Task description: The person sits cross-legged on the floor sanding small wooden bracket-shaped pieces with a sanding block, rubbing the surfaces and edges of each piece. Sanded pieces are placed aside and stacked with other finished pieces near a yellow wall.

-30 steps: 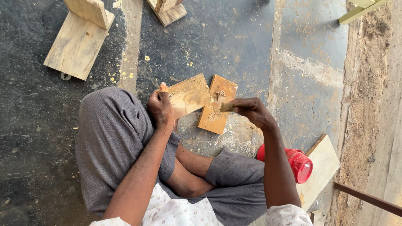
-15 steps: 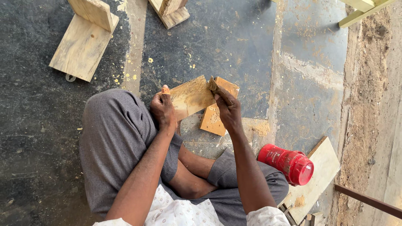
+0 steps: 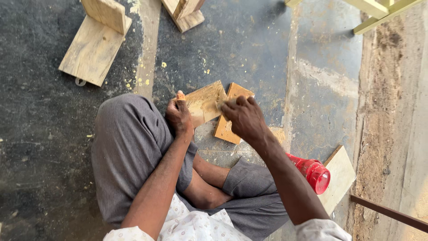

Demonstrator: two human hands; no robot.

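On the dark concrete floor point(image 3: 249, 49), in front of the crossed legs, the left hand point(image 3: 179, 117) grips the edge of a pale flat wooden board point(image 3: 206, 102), and the right hand point(image 3: 244, 117), fingers curled, presses on the orange-brown rectangular wooden piece point(image 3: 227, 127) touching it.

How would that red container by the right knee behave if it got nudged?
The red container lies on its side, so it would probably roll rather than tip. It looks like smooth plastic, likely slippery. The wooden board beside it might stop it on that side.
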